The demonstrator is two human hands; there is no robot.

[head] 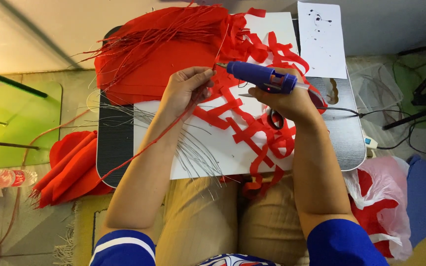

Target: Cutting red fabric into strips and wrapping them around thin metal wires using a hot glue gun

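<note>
The left hand (pixel 186 91) has its fingertips pinched shut on one thin red-wrapped wire (pixel 173 125), gripping it near its upper end. From the pinch the wire slants down past the forearm and off the near left edge of the lap board (pixel 112 143); it is slim, straight and evenly red. The right hand (pixel 292 101) is closed around the handle of one blue glue gun (pixel 260 76), held level with its nozzle pointing left, its tip touching or just beside the wire at the left fingertips. A black cord (pixel 351 112) leads from that hand toward the board's right edge.

Under both hands lies one white sheet (pixel 223 152) spread on the dark board, which rests on the person's knees. A tangle of red paper strips (pixel 250 120), too many and too overlapped to count, runs from the sheet's far right corner to its near edge. A fan of bare silver wires (pixel 198 152), also uncountable, lies by the near edge under the left wrist. A heap of red paper with a sheaf of red wires (pixel 159 47) covers the far left corner. One handle loop of a pair of scissors (pixel 275 119) shows beneath the right hand.

Off the board's left lie folded red paper pieces (pixel 70 170) and one plastic bottle (pixel 6 178); to the right is one plastic bag (pixel 383 207).
</note>
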